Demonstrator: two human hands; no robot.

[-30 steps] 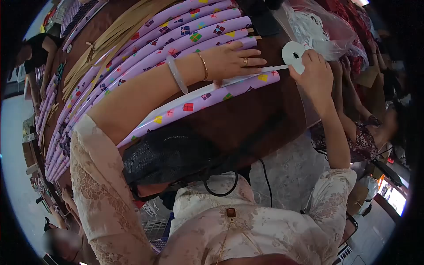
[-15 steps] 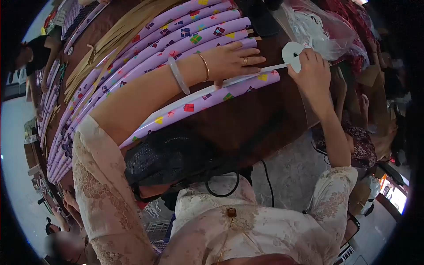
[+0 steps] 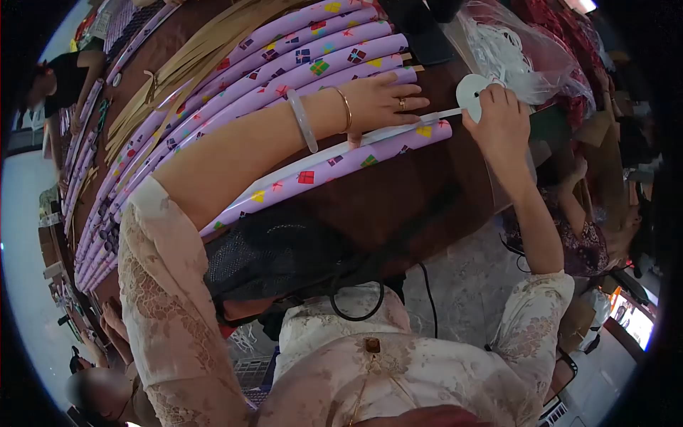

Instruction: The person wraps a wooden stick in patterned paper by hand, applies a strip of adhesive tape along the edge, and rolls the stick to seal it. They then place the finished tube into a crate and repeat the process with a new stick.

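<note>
A lilac paper roll with a gift-box print [image 3: 334,166] lies nearest me on the dark table. My left hand [image 3: 388,101] rests with spread fingers over its far edge, where a strip of white tape [image 3: 441,113] runs along the paper. The thumb touches the roll's edge. My right hand [image 3: 500,117] has its fingers closed on the white tape roll [image 3: 469,91], just past the right end of the paper roll. The strip stretches from it towards my left hand.
Several more printed rolls [image 3: 313,70] lie side by side beyond my left arm, with brown paper strips [image 3: 188,60] behind. A clear plastic bag [image 3: 523,53] sits at the back right. A black mesh bag [image 3: 274,249] is at the near edge. Other people are around.
My left hand has shifted very slightly down and left along the roll. My right hand has barely moved and still holds the tape roll.
</note>
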